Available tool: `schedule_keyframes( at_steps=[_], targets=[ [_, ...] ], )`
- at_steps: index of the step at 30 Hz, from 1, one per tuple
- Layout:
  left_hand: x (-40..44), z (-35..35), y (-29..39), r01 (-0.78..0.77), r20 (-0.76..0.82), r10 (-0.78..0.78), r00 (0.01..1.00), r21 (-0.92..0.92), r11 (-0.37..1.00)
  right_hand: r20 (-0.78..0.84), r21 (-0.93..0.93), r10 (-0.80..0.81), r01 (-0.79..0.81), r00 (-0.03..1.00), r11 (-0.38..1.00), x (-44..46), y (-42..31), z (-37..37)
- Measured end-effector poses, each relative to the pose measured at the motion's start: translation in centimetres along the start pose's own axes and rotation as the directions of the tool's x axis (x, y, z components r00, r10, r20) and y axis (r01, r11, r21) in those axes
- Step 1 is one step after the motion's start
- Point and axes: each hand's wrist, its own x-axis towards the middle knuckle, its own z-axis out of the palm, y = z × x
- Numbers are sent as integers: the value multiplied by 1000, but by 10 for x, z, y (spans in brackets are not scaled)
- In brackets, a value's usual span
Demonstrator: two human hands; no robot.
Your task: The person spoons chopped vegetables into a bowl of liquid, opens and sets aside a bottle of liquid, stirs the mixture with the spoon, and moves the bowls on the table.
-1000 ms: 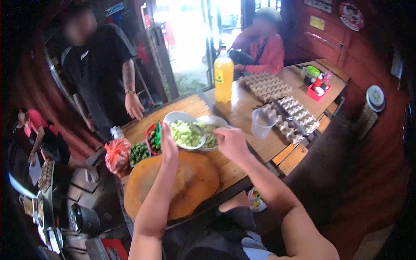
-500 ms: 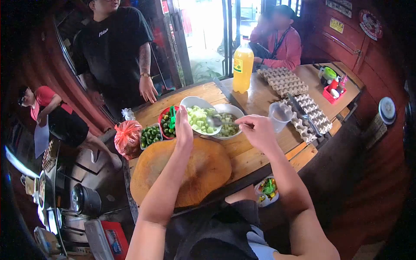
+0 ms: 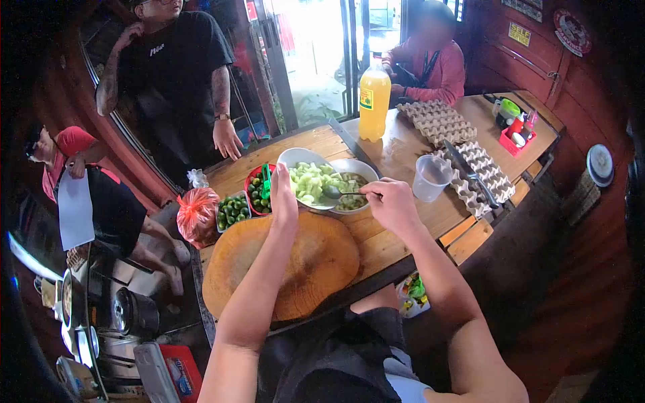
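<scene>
My left hand (image 3: pixel 285 198) grips the near left side of a white bowl (image 3: pixel 287 156), which is tilted to the right. Pale green chopped pieces (image 3: pixel 309 180), like cucumber, fill it. Its right edge overlaps a second white bowl (image 3: pixel 371 173) holding more chopped pieces in what looks like liquid. My right hand (image 3: pixel 392 205) is closed round the handle of a metal spoon (image 3: pixel 349 194). The spoon's head is at the right edge of the tilted bowl, against the green pieces. The fingertips of my left hand are partly hidden.
A round wooden chopping board (image 3: pixel 282 269) lies nearest me. Small green fruits (image 3: pixel 233 210) and a red plastic bag (image 3: pixel 198 218) stand left. To the right are a clear plastic tub (image 3: pixel 432 178), egg trays (image 3: pixel 440 124) with a knife (image 3: pixel 472 176), and a yellow drink bottle (image 3: pixel 373 101). Other people are nearby.
My right hand and the spoon have shifted slightly left, and green pieces now bunch near the tilted bowl's right edge. The standing person in black has raised a hand to the neck.
</scene>
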Motion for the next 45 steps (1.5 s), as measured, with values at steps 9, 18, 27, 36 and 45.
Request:
schedule_keyframes(
  at_steps=[9, 18, 27, 36, 45],
  targets=[
    [-9, 6, 13, 121, 10, -121, 993, -75, 990, -90, -23, 98, -100, 991, 995, 4, 9, -14],
    [3, 5, -3, -136, -49, 142, 989, 120, 984, -159, 55, -79, 88, 984, 995, 35, -18, 37],
    [23, -4, -24, -26, -31, 28, 999, 57, 998, -108, -44, -50, 46, 993, 998, 24, 2, 33],
    [-2, 10, 7, 110, -46, -106, 993, 75, 991, -148, -28, 14, -19, 989, 999, 16, 29, 9],
    [17, 1, -15, -28, -41, 28, 999, 0, 1000, 28, 131, -71, 67, 997, 989, 2, -17, -5]
  ],
)
